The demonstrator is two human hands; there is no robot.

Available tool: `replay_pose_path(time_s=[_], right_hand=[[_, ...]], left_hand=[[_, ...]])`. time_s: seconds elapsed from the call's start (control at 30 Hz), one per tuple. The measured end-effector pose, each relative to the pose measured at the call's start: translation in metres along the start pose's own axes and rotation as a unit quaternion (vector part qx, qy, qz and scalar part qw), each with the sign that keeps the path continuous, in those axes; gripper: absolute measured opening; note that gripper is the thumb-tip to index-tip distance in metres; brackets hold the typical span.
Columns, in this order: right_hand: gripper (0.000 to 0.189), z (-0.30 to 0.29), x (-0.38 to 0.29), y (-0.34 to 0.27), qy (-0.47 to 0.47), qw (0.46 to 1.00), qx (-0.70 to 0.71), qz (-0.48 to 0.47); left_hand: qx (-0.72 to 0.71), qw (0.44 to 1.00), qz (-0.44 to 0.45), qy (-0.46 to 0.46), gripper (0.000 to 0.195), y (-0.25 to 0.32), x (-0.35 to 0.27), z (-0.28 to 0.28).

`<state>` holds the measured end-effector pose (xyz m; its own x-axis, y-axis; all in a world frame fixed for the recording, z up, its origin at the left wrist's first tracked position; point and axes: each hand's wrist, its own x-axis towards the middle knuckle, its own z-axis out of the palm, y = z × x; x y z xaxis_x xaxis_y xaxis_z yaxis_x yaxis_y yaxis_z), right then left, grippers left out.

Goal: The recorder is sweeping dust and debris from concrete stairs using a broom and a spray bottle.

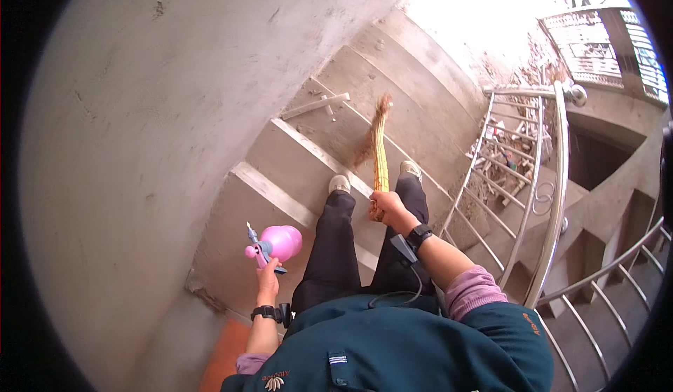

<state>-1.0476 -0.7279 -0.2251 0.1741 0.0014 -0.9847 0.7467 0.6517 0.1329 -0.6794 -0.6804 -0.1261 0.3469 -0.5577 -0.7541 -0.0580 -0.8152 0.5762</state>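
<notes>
My left hand [268, 279] grips a pink plastic spray bottle [282, 243] by its trigger head, near the wall side of the stairs; the grey nozzle points away from me. In front of my right leg, my right hand [386, 206] is closed around the yellow handle of a hand broom [380, 161]. Its brown bristles extend over a concrete step [320, 134] beyond my shoes. A pale strip [315, 105] lies on a step close to the wall, with a short piece beside it and crumbs of debris around.
A plaster wall [157, 103] rises at the left. Along the right runs a stainless steel railing [560, 182]. Rubble [507, 166] shows beyond its bars, as do a dark opening [599, 153] and lower stairs [583, 255]. Bright light washes out the top.
</notes>
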Motion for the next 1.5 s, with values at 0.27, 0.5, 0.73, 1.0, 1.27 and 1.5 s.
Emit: replay_pose_path(time_s=[0.27,0.5,0.73,1.0,1.27,1.5], right_hand=[[0.012,0.011,0.059,-0.085,-0.227,0.96,0.155,0.049],[0.014,-0.129,-0.004,-0.096,-0.251,0.967,-0.017,-0.037],[0.014,-0.192,-0.029,-0.158,-0.229,0.971,0.003,-0.062],[0.012,-0.236,-0.058,-0.174,-0.291,0.956,0.035,-0.026],[0.01,-0.165,-0.098,-0.227,-0.187,0.963,-0.184,-0.063],[0.014,-0.072,-0.09,-0.243,-0.168,0.901,-0.393,-0.07]], left_hand=[[-0.009,0.996,0.034,0.077,0.013,-0.056,-0.029,0.073],[-0.038,0.996,-0.034,0.078,0.011,-0.096,-0.056,0.118],[-0.099,0.995,-0.003,-0.018,0.012,-0.123,-0.063,0.137],[-0.099,0.988,-0.115,-0.009,0.013,-0.12,-0.044,0.168],[-0.103,0.994,-0.004,-0.034,0.02,-0.096,-0.022,0.183],[-0.134,0.989,-0.015,0.055,0.017,-0.066,-0.007,0.216]])
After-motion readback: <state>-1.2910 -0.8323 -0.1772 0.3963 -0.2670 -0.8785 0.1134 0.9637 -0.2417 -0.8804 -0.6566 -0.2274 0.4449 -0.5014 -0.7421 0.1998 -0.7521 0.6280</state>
